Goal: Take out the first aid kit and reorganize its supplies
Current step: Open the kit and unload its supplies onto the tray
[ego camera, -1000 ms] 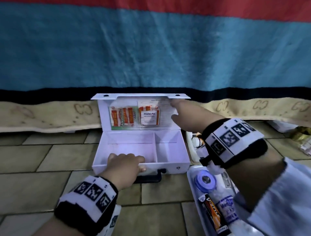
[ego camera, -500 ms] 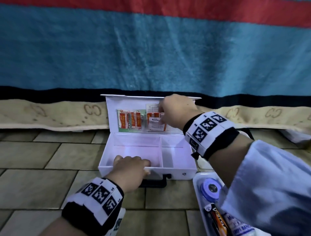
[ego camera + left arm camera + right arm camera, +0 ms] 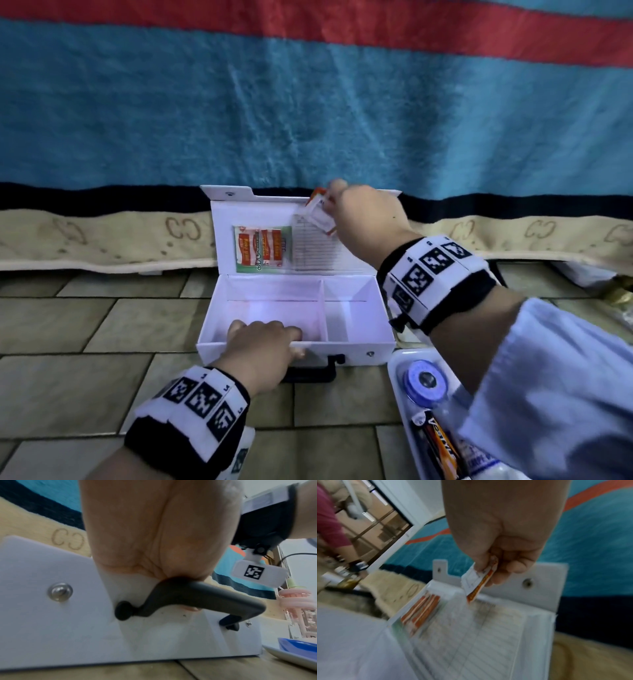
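Note:
A white first aid kit box (image 3: 380,353) stands open on the tiled floor, lid (image 3: 219,240) upright, both compartments bare. My left hand (image 3: 263,346) grips the box's front wall (image 3: 51,628) above the black handle (image 3: 197,595). My right hand (image 3: 363,212) pinches a white and orange alcohol pad packet (image 3: 318,216) (image 3: 477,582) near the top of the lid. An orange and green plaster packet (image 3: 262,251) (image 3: 421,612) and a lined sheet (image 3: 318,253) stay in the lid pocket.
A white tray (image 3: 397,383) at the front right holds a blue tape roll (image 3: 424,378), an orange tube (image 3: 442,448) and other supplies. A blue and red blanket (image 3: 308,102) hangs behind the box. A pink bottle (image 3: 295,599) stands to the right.
My right hand reached into the lid pocket, took hold of the alcohol pad packet and lifted it up out of the pocket. The left hand stayed on the front wall.

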A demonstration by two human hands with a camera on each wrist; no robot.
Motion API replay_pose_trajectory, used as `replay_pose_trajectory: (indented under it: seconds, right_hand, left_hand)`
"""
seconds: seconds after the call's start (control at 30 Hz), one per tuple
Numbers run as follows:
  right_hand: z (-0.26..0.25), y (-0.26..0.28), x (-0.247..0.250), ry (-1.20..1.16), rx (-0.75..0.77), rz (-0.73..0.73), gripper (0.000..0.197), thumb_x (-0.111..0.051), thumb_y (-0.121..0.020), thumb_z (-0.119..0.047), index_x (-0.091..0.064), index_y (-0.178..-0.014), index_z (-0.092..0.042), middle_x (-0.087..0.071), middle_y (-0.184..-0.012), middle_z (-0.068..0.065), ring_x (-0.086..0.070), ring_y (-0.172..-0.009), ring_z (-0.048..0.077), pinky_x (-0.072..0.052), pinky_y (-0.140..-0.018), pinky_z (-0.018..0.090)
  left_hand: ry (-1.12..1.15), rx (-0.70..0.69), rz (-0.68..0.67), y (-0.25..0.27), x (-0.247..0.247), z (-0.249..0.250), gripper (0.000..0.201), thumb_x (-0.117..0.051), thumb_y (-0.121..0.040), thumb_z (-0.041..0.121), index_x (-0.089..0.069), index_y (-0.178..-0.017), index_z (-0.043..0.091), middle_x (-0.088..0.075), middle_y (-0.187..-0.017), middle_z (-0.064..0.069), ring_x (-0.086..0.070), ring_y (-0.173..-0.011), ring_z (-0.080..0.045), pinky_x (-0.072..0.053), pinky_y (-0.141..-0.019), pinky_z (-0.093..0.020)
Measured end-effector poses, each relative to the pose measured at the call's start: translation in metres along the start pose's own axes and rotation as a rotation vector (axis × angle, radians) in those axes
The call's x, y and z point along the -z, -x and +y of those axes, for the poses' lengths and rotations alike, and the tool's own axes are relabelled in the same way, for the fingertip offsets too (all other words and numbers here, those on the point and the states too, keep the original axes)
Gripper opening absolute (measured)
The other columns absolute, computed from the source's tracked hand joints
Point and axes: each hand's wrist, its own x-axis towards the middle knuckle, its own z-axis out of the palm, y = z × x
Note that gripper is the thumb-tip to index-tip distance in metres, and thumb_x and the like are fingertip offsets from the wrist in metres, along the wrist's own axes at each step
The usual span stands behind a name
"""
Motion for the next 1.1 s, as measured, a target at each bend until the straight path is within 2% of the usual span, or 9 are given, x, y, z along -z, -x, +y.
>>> replay_pose_trajectory:
  seconds: [0.17,0.27,0.33,0.43,0.5,0.57,0.77,0.97,1.1]
  right_hand:
    - [0.033,0.047,0.022,-0.513,-0.383,0.112,0.014,-0.047,-0.096,-0.024,-0.050,-0.088,-0.013,-0.065,-0.088,0.015,-0.063,-0.080,0.031,-0.042,-0.063,0.033]
    - [0.048,0.099,0.030,-0.877,-0.569,0.110,0.015,-0.048,-0.096,-0.013,-0.060,-0.094,-0.004,-0.061,-0.076,0.012,-0.060,-0.047,0.009,-0.052,-0.051,0.030]
    - [0.058,0.140,0.030,-0.945,-0.669,0.087,0.017,-0.048,-0.096,-0.010,-0.061,-0.093,0.000,-0.059,-0.072,0.010,-0.055,-0.043,0.005,-0.045,-0.043,0.017]
    - [0.073,0.197,0.023,-0.908,-0.817,0.106,0.017,-0.052,-0.094,-0.012,-0.063,-0.084,-0.005,-0.062,-0.067,0.012,-0.056,-0.054,0.013,-0.045,-0.057,0.026]
    - [0.080,0.228,0.018,-0.882,-0.881,0.120,0.014,-0.056,-0.092,-0.012,-0.065,-0.082,-0.010,-0.064,-0.066,0.010,-0.056,-0.055,0.015,-0.045,-0.059,0.030]
    - [0.082,0.250,0.014,-0.840,-0.904,0.119,0.012,-0.058,-0.090,-0.010,-0.065,-0.081,-0.010,-0.061,-0.058,0.002,-0.050,-0.047,0.005,-0.042,-0.052,0.019]
    - [0.094,0.290,0.000,-0.841,-0.929,0.128,0.004,-0.064,-0.085,-0.009,-0.064,-0.083,-0.012,-0.059,-0.059,-0.004,-0.052,-0.056,0.006,-0.043,-0.060,0.031]
    - [0.114,0.290,-0.004,-0.931,-0.946,0.218,0.021,-0.060,-0.087,-0.003,-0.066,-0.100,-0.019,-0.074,-0.090,-0.006,-0.068,-0.089,0.009,-0.053,-0.087,0.034]
    - [0.127,0.291,-0.005,-1.133,-1.005,0.338,0.033,-0.071,-0.075,0.006,-0.063,-0.095,-0.018,-0.073,-0.089,0.008,-0.069,-0.085,0.023,-0.056,-0.083,0.038]
  left_hand:
    - [0.050,-0.003,0.034,0.001,-0.001,-0.001,0.023,-0.035,-0.097,0.045,-0.048,-0.100,0.027,-0.056,-0.104,0.003,-0.052,-0.101,-0.021,-0.023,-0.076,-0.035]
    - [0.241,0.001,0.025,0.005,0.006,-0.003,0.028,-0.041,-0.091,0.055,-0.047,-0.089,0.027,-0.057,-0.097,0.008,-0.051,-0.094,-0.016,-0.030,-0.078,-0.033]
    - [0.341,0.001,0.152,0.008,0.014,0.004,0.025,-0.048,-0.089,0.052,-0.049,-0.090,0.027,-0.057,-0.102,0.008,-0.051,-0.098,-0.016,-0.036,-0.083,-0.033]
    - [0.557,-0.156,0.380,0.017,0.028,0.039,0.014,-0.055,-0.089,0.039,-0.054,-0.093,0.026,-0.057,-0.100,0.010,-0.052,-0.096,-0.014,-0.041,-0.084,-0.030]
    - [0.794,-0.299,0.333,0.021,0.033,0.074,0.006,-0.056,-0.090,0.030,-0.056,-0.091,0.024,-0.059,-0.094,0.009,-0.053,-0.086,-0.005,-0.040,-0.073,-0.012]
    - [0.963,-0.390,0.200,0.017,0.032,0.105,0.001,-0.057,-0.090,0.025,-0.057,-0.091,0.026,-0.061,-0.090,0.007,-0.054,-0.081,-0.001,-0.039,-0.068,-0.006]
    - [0.993,-0.554,-0.196,0.009,0.015,0.185,0.015,-0.055,-0.092,0.034,-0.053,-0.104,0.042,-0.062,-0.106,0.011,-0.062,-0.096,-0.007,-0.050,-0.091,-0.036]
    - [1.019,-0.531,-0.182,0.003,0.012,0.222,0.008,-0.060,-0.090,0.019,-0.062,-0.088,0.027,-0.073,-0.086,0.002,-0.070,-0.076,-0.020,-0.055,-0.079,-0.048]
    - [1.043,-0.449,-0.141,0.001,0.011,0.235,0.011,-0.066,-0.086,0.016,-0.061,-0.083,0.025,-0.073,-0.079,-0.001,-0.069,-0.064,-0.019,-0.057,-0.072,-0.045]
